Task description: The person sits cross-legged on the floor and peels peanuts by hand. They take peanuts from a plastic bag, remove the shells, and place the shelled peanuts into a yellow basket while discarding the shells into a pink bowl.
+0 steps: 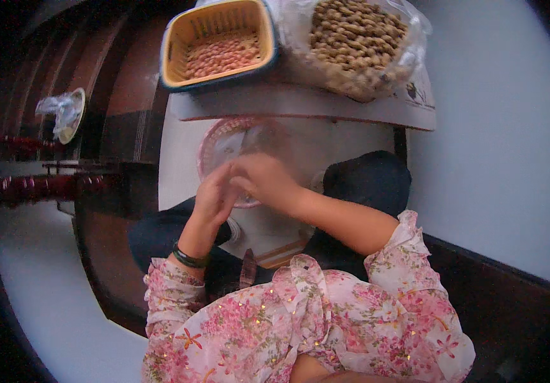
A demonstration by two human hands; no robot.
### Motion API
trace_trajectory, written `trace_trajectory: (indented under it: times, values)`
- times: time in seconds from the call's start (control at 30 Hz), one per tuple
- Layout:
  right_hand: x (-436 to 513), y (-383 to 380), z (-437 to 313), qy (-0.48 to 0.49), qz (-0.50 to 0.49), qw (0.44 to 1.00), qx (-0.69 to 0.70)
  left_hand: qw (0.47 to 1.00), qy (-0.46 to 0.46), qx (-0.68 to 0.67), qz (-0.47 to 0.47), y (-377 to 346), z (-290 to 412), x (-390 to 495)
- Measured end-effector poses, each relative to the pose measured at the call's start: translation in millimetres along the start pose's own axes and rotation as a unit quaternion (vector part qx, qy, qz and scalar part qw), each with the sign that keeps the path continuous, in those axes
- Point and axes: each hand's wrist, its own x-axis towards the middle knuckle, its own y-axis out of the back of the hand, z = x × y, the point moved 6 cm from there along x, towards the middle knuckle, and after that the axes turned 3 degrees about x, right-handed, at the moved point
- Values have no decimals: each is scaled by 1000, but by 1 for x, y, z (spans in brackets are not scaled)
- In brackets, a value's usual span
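My left hand [213, 194] and my right hand [266, 179] meet fingertip to fingertip over a pink plastic basket [204, 143] between my knees. Bent fingers and blur hide whether anything is pinched there. Beyond them, on the table, a yellow plastic basket [173, 62] with a dark blue outer rim holds shelled peanuts with pink skins [224, 55]. To its right, a clear plastic bag [299, 45] lies open, full of peanuts in their shells [356, 36].
The near edge of the low table [303, 107] runs just beyond my hands. My dark-trousered knees [368, 184] flank the pink basket. At far left stands a round container [79, 115] with a crumpled plastic bag [59, 110]. A pale wall [490, 119] rises on the right.
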Motion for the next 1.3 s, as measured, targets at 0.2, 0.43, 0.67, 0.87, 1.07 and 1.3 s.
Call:
trace_trajectory:
  times: [0.2,0.43,0.67,0.87,1.07,1.3]
  values:
    - [5,14,34,-258,69,894,360,995,-57,73,-38,-15,2,4]
    - [13,28,54,-28,-87,981,-169,992,-105,67,1,-9,14,8]
    - [-44,39,250,-313,-208,842,-387,990,-137,13,17,-6,54,-3]
    - [-48,-17,344,-137,-50,915,-375,988,-138,36,66,-2,69,-11]
    - [-14,-49,405,-203,-106,895,-382,984,-131,40,117,15,81,-7]
    - [7,-65,436,-262,-141,871,-390,981,-140,47,124,18,95,-11]
